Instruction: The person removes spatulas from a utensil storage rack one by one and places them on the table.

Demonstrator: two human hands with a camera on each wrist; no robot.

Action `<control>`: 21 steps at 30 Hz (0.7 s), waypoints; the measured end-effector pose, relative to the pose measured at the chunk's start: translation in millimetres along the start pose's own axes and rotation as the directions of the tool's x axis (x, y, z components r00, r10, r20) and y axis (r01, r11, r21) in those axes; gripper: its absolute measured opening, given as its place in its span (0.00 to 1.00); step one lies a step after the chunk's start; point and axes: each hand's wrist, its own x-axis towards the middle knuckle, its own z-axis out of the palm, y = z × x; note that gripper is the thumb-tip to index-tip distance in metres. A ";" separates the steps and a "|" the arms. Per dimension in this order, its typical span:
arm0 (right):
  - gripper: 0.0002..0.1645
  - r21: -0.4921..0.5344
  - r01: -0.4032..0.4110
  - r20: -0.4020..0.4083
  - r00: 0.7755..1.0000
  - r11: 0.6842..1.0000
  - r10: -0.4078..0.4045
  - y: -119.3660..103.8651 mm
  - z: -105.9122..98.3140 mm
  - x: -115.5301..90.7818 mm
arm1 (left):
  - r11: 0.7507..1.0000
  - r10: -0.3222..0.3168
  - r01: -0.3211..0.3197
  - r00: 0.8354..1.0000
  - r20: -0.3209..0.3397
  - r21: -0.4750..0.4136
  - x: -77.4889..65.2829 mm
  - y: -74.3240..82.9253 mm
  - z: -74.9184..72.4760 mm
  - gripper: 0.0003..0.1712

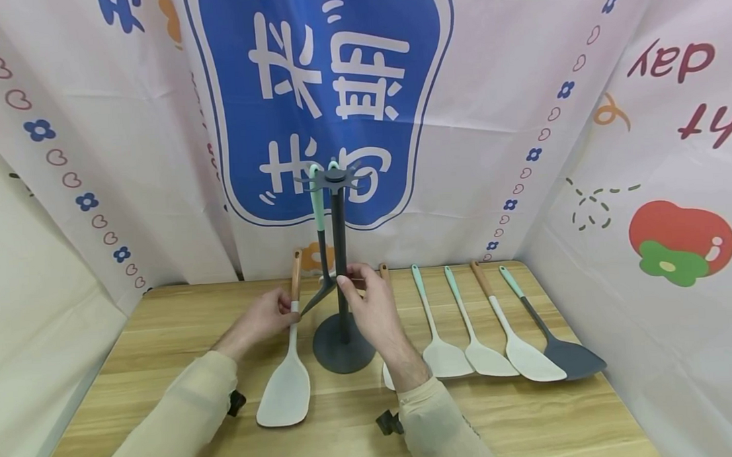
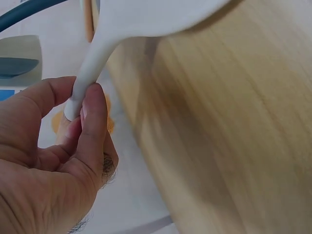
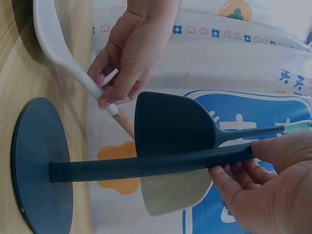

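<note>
My left hand (image 1: 272, 312) pinches a white spatula (image 1: 287, 392) near where its neck meets the wooden handle. In the left wrist view, thumb and fingers close round the white neck (image 2: 92, 63). My right hand (image 1: 371, 305) grips the pole of a dark grey utensil stand (image 1: 344, 360), as the right wrist view also shows. From the stand's hooked top hang a dark turner with a mint handle (image 1: 318, 206) and a second mint-handled utensil, mostly hidden in the head view. Behind the pole in the right wrist view are the dark blade (image 3: 170, 122) and a pale blade (image 3: 170, 195).
On the right of the wooden table (image 1: 530, 424) lie several spatulas in a row, including mint-handled pale ones (image 1: 446, 357), a wooden-handled white one (image 1: 530, 357) and a dark one (image 1: 573, 359). Another wooden-handled one is partly behind my right arm. Printed cloth (image 1: 487, 49) surrounds the table.
</note>
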 end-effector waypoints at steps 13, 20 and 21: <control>0.21 -0.005 0.015 0.003 1.000 1.000 -0.015 0.5 0.0 -0.7 | 0.999 -0.045 0.046 0.998 0.053 -0.025 6.2 -9.2 9.2 0.11; 0.21 0.000 0.014 0.003 1.000 1.000 -0.014 -0.9 -0.2 -0.8 | 0.998 -0.067 0.066 0.996 0.059 0.014 7.0 -11.2 12.9 0.09; 0.21 0.001 0.013 0.003 1.000 1.000 -0.013 -1.2 -0.3 -0.9 | 0.997 -0.072 0.071 0.996 0.059 0.020 7.2 -11.7 13.3 0.10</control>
